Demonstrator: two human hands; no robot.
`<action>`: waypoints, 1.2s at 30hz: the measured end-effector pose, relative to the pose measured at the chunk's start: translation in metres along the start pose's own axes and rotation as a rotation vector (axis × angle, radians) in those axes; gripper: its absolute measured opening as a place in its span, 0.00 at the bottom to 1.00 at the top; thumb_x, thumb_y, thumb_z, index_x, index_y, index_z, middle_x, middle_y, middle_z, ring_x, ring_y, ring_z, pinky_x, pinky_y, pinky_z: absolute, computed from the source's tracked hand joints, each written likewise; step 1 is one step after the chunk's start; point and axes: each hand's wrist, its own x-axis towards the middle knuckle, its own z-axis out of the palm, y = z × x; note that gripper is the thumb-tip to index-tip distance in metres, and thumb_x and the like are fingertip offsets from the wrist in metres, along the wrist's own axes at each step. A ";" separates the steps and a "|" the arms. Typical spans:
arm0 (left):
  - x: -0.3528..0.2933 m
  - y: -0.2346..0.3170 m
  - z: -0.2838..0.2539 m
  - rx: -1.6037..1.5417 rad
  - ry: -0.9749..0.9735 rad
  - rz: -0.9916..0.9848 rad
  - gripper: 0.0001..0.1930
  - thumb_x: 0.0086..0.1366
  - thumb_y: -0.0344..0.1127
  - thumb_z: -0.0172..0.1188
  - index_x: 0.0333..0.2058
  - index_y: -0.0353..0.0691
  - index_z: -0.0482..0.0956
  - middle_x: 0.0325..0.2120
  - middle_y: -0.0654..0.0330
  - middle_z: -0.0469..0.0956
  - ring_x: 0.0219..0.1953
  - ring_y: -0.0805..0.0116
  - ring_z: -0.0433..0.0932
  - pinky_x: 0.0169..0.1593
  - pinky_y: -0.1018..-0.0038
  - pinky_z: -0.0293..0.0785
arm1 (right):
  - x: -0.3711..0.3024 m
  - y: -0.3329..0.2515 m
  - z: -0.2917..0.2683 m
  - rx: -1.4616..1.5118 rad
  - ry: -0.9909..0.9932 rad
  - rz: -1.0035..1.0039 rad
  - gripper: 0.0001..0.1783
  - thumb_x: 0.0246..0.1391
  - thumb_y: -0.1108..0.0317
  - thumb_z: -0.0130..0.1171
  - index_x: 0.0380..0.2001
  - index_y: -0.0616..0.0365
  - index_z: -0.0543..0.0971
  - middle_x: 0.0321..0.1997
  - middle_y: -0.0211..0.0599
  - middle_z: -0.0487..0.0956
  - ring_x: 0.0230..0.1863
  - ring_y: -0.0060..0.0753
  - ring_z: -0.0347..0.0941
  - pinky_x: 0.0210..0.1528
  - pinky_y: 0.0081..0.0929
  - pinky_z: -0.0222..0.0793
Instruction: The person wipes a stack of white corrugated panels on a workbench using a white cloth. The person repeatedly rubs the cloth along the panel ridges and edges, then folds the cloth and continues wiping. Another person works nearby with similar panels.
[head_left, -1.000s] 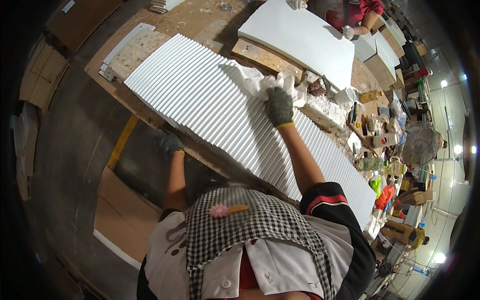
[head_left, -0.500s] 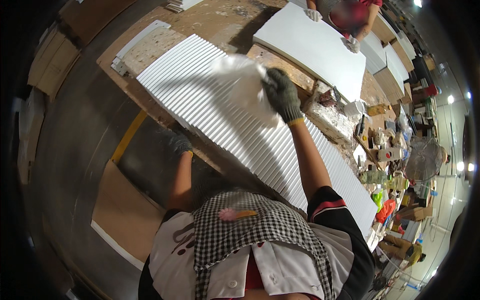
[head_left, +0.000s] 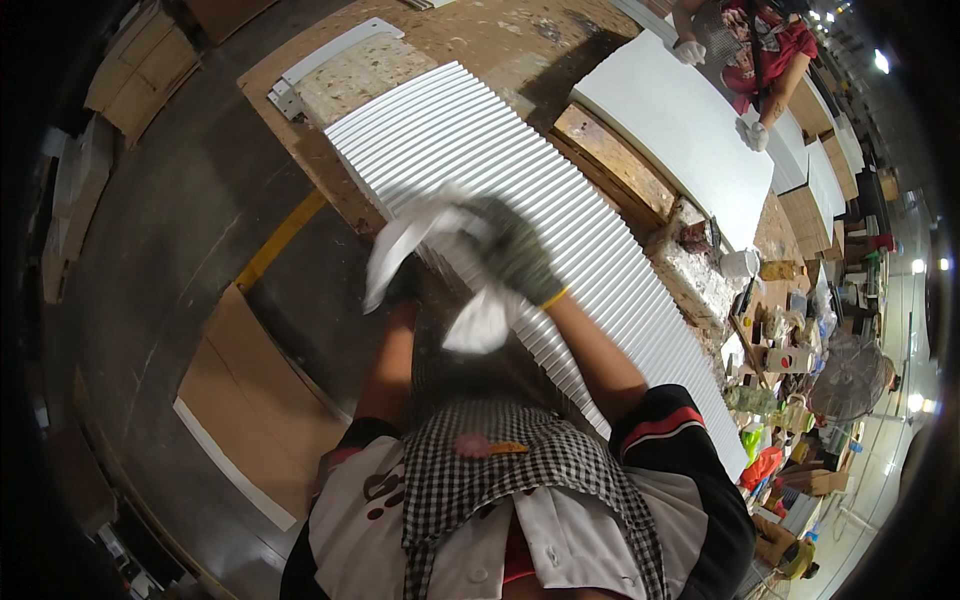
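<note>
My right hand, in a grey-green knitted glove with a yellow cuff, is closed on a white cloth. Cloth and hand are smeared by motion over the near-left edge of a long row of white panels, which lie overlapped like steps on the workbench. My left hand, in a dark glove, is low beside that edge, close under the cloth. The cloth and the blur hide its fingers.
Across the bench, a person in white gloves touches a stack of large white boards. Wooden blocks, a white cup and a fan are at right. Brown board lies at lower left.
My right hand has swept the cloth from the middle of the panels toward me and left, to their near edge. The other person's head has lifted away from the boards.
</note>
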 end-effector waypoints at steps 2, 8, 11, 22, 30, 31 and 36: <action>-0.002 0.006 -0.009 -0.004 -0.019 -0.034 0.40 0.82 0.47 0.47 0.80 0.27 0.46 0.81 0.37 0.47 0.83 0.50 0.50 0.83 0.61 0.47 | 0.040 -0.009 -0.060 -0.763 0.203 -0.018 0.19 0.67 0.59 0.67 0.59 0.44 0.85 0.59 0.47 0.84 0.55 0.47 0.83 0.60 0.43 0.82; 0.001 0.004 0.001 -0.024 0.190 0.009 0.44 0.80 0.51 0.50 0.81 0.28 0.43 0.79 0.38 0.54 0.78 0.48 0.60 0.77 0.59 0.57 | 0.046 0.044 -0.024 -1.487 0.259 0.275 0.55 0.62 0.21 0.53 0.77 0.51 0.65 0.75 0.48 0.73 0.62 0.51 0.78 0.58 0.50 0.78; -0.005 -0.008 0.019 0.001 0.307 0.106 0.44 0.81 0.53 0.49 0.81 0.31 0.43 0.76 0.39 0.63 0.66 0.49 0.77 0.66 0.58 0.74 | 0.015 0.053 0.057 -1.442 -0.025 0.091 0.41 0.62 0.34 0.59 0.72 0.42 0.73 0.74 0.43 0.73 0.68 0.53 0.72 0.58 0.67 0.75; 0.027 -0.098 0.118 0.680 0.267 0.022 0.41 0.81 0.51 0.48 0.81 0.32 0.48 0.71 0.46 0.72 0.43 0.64 0.86 0.42 0.66 0.82 | 0.038 0.057 -0.036 -1.024 -0.121 -0.519 0.22 0.54 0.54 0.75 0.53 0.37 0.90 0.60 0.42 0.85 0.54 0.51 0.83 0.57 0.48 0.80; 0.015 -0.079 0.071 0.280 0.231 0.093 0.45 0.74 0.48 0.57 0.81 0.33 0.50 0.78 0.41 0.59 0.69 0.47 0.70 0.72 0.56 0.63 | 0.089 0.066 -0.233 -1.371 0.147 0.259 0.22 0.70 0.51 0.57 0.47 0.58 0.87 0.47 0.58 0.85 0.50 0.66 0.81 0.55 0.57 0.76; 0.011 -0.062 0.051 0.095 0.168 0.050 0.46 0.73 0.48 0.58 0.81 0.33 0.50 0.79 0.40 0.57 0.72 0.44 0.68 0.75 0.55 0.61 | 0.092 0.065 -0.222 -1.307 0.195 0.127 0.22 0.70 0.49 0.58 0.47 0.58 0.87 0.46 0.60 0.84 0.49 0.66 0.81 0.54 0.56 0.76; 0.015 -0.009 0.013 0.062 0.181 -0.054 0.49 0.75 0.53 0.60 0.81 0.33 0.46 0.76 0.37 0.62 0.74 0.41 0.68 0.74 0.53 0.65 | 0.073 0.084 -0.072 -1.539 0.213 -0.007 0.21 0.68 0.52 0.59 0.55 0.52 0.84 0.53 0.51 0.83 0.44 0.57 0.82 0.45 0.56 0.80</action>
